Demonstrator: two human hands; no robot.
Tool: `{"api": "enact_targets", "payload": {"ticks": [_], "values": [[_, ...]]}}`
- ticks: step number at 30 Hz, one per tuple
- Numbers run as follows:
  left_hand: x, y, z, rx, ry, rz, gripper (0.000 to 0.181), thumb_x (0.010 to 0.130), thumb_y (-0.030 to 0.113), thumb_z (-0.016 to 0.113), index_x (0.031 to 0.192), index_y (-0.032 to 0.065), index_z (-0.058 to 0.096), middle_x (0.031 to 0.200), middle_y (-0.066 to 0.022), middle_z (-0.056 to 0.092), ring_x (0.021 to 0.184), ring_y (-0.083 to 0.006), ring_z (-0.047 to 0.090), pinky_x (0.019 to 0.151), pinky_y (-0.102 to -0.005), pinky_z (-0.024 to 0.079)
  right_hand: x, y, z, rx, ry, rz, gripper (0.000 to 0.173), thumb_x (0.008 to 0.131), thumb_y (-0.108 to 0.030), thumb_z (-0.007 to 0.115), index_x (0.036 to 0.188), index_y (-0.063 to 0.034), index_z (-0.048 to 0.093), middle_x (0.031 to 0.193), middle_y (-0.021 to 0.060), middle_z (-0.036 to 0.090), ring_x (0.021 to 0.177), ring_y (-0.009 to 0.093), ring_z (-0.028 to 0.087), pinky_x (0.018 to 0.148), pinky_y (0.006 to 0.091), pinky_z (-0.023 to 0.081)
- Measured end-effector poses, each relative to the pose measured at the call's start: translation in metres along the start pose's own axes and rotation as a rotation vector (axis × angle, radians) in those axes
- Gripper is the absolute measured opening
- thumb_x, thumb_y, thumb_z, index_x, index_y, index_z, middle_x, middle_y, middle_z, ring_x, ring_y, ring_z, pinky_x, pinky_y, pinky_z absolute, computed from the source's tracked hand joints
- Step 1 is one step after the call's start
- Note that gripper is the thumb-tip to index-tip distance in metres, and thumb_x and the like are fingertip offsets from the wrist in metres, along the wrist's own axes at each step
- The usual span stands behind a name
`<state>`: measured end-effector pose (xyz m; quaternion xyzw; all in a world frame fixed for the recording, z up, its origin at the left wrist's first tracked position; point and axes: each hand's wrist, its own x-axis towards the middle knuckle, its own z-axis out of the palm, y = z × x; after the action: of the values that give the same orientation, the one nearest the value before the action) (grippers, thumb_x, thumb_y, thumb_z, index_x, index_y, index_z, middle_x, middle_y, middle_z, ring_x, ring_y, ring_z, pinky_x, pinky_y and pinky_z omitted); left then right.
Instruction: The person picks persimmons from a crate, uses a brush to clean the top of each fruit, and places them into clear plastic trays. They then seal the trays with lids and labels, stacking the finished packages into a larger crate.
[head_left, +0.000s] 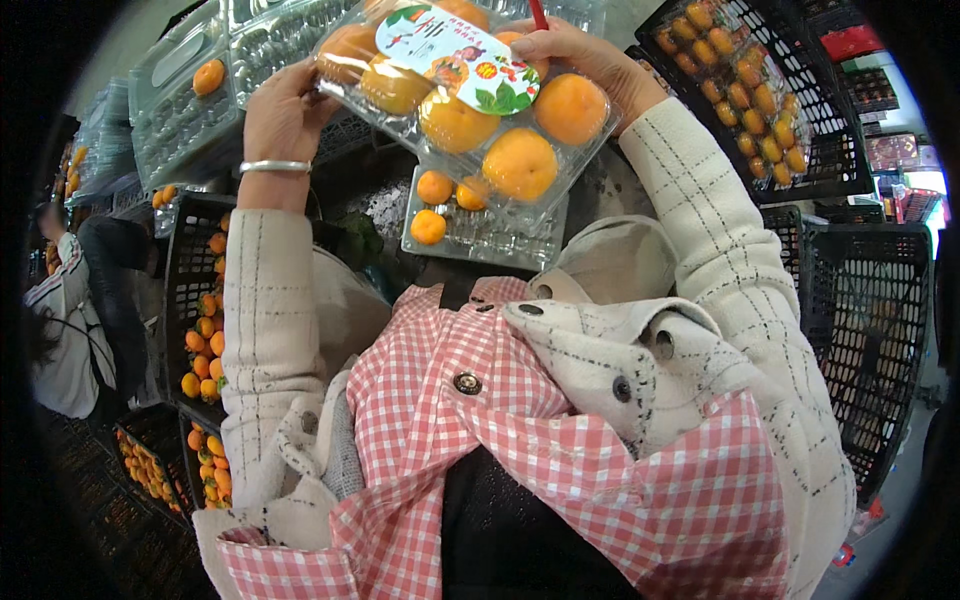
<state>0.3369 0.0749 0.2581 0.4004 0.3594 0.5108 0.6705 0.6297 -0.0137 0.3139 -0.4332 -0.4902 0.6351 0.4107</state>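
Raised in front of me is a clear plastic clamshell pack (420, 139) of orange persimmons (520, 163). A white oval label (431, 41) with printed fruit, leaves and writing lies on its top. My left hand (289, 105) grips the pack's left edge; a silver bangle circles that wrist. On the right side, my right hand (600, 64) holds the pack with its thumb near the label, and a thin red object (538, 13) stands beside that thumb. Lower down, partly behind the pack, a clear plastic tray (517, 244) carries several loose persimmons (428, 226).
Black crates of persimmons (201, 341) line my left. Clear plastic containers (165, 139) stand at upper left, one bearing a single persimmon (208, 77). Packed fruit fills a black crate (832, 150) at upper right; another crate (870, 337) stands below. A person (75, 322) is at far left.
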Motion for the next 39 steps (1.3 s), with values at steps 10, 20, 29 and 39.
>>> {"api": "enact_targets", "payload": {"ticks": [10,20,29,39], "values": [[-0.082,-0.021,0.083,0.034,-0.367,-0.279,0.017,0.090,0.020,0.054,0.093,0.0042,0.058,0.087,-0.0071,0.063,0.077,-0.0161,0.062,0.070,-0.0278,0.053,-0.016,0.030,-0.040,0.423,0.008,-0.046,0.036,0.087,-0.025,0.064,0.109,0.0022,0.059,0.101,0.0119,0.066,0.086,0.016,0.067,0.072,0.0258,0.057],[-0.140,-0.020,0.116,0.067,-0.307,-0.431,0.011,0.086,0.008,0.054,0.094,0.0013,0.052,0.086,-0.0135,0.063,0.068,-0.0156,0.063,0.058,-0.0266,0.053,-0.027,0.039,-0.032,0.550,0.122,-0.062,0.038,0.086,-0.025,0.065,0.112,0.0024,0.056,0.099,0.0120,0.066,0.085,0.017,0.067,0.072,0.0277,0.058],[-0.130,-0.028,0.094,0.071,-0.487,-0.525,0.019,0.087,0.008,0.058,0.100,-0.0009,0.049,0.087,-0.0145,0.064,0.072,-0.0197,0.066,0.058,-0.0278,0.055,-0.023,0.023,-0.030,0.267,0.079,-0.090,0.039,0.086,-0.025,0.066,0.112,0.0020,0.057,0.103,0.0096,0.065,0.090,0.014,0.065,0.077,0.0269,0.054],[-0.053,0.004,-0.005,-0.447,-0.626,-0.372,0.085,0.088,0.060,0.047,0.144,0.0000,0.021,0.142,-0.0223,0.036,0.129,-0.0355,0.040,0.098,-0.0517,0.043,-0.014,0.012,-0.034,-0.031,-0.397,0.154,0.055,0.068,-0.022,0.078,0.111,0.0049,0.057,0.099,0.0049,0.064,0.088,0.010,0.062,0.079,0.0251,0.050]]}}
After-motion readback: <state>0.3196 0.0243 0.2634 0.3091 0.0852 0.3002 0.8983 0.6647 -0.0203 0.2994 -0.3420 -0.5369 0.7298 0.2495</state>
